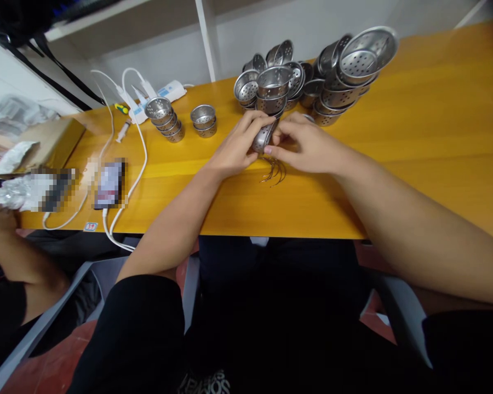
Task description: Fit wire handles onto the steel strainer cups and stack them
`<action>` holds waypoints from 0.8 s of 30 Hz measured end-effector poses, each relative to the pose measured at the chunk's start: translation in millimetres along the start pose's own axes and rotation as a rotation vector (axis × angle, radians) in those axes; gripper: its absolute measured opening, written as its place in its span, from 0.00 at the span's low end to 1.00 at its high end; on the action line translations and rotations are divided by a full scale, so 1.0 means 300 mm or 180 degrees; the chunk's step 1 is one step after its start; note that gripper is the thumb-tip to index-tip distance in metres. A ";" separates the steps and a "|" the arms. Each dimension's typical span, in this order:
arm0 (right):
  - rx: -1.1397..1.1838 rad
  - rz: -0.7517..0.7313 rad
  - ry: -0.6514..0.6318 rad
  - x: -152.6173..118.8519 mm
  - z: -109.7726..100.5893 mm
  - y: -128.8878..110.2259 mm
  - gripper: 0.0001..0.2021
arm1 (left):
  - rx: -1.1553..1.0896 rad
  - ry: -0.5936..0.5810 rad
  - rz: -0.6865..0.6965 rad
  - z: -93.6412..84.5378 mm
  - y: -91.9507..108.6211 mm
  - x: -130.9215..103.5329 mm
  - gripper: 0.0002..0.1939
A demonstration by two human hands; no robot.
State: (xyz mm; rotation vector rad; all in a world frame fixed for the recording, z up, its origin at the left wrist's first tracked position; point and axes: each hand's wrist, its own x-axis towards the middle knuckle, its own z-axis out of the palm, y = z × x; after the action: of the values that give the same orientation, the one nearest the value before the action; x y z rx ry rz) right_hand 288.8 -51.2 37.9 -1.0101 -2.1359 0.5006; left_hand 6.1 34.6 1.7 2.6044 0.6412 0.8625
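Note:
A perforated metal cup (262, 138), tilted on its side, sits between my two hands over the table. My left hand (241, 141) wraps its far and left side, fingers over the rim. From the right, my right hand (306, 143) pinches the cup's edge with thumb and bent fingers; anything else in that pinch is hidden. Several thin curved wires (274, 171) lie on the table just below the cup. Right behind my hands stand stacks of similar perforated cups (274, 82), some tipped over.
A taller pile of perforated cups (340, 82) stands at the back right. Two smaller stacks, one of cups (164, 117) and one of two cups (204, 119), are to the left. Farther left are a power strip (170, 92), white cables, a phone (110, 185) and a co-worker's arm (20, 251).

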 end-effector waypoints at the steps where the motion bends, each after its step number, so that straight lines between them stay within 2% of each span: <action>1: 0.0014 0.0037 -0.0019 -0.001 -0.004 -0.004 0.30 | 0.0019 0.0000 -0.0019 -0.003 0.004 0.000 0.37; 8: 0.0054 0.0185 -0.0044 -0.003 -0.006 -0.008 0.36 | 0.0156 -0.0054 -0.0114 -0.013 0.026 0.002 0.35; 13: 0.0073 0.0244 0.0014 -0.005 -0.001 0.002 0.39 | 0.0270 -0.0109 -0.0095 -0.013 0.037 -0.002 0.37; 20: -0.0039 0.0326 0.0150 -0.004 0.013 0.012 0.32 | 0.0367 -0.0151 -0.0128 -0.012 0.046 0.003 0.37; 24: 0.0226 0.0232 0.0106 -0.001 0.001 0.009 0.32 | 0.0375 -0.0117 -0.0205 -0.019 0.032 0.003 0.37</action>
State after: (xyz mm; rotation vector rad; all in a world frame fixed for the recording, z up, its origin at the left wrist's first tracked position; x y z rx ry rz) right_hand 290.1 -49.9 35.9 -1.0521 -2.0435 0.5866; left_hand 6.2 27.9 10.5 2.6804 0.7834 0.7773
